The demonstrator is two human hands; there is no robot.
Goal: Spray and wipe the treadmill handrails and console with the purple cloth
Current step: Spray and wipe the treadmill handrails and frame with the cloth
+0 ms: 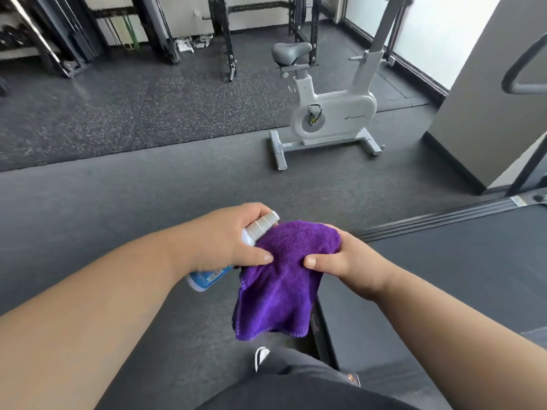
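Head view: left hand [225,235] grips spray bottle [254,232], right hand [340,258] pinches purple cloth [281,279] over grey rubber floor [148,187]; white exercise bike [328,110] beyond.

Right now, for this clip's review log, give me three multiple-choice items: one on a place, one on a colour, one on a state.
1. Where does the exercise bike stand?
A. on the floor beyond the hands
B. on the treadmill belt
C. inside the rack

2. What colour is the cloth?
A. green
B. purple
C. white

3. What does the left hand hold?
A. nothing
B. a dumbbell
C. the spray bottle

Answers:
1 A, the bike sits on the grey floor ahead.
2 B, the cloth held by the right hand is purple.
3 C, the fingers wrap the white bottle, with the thumb on the cloth.
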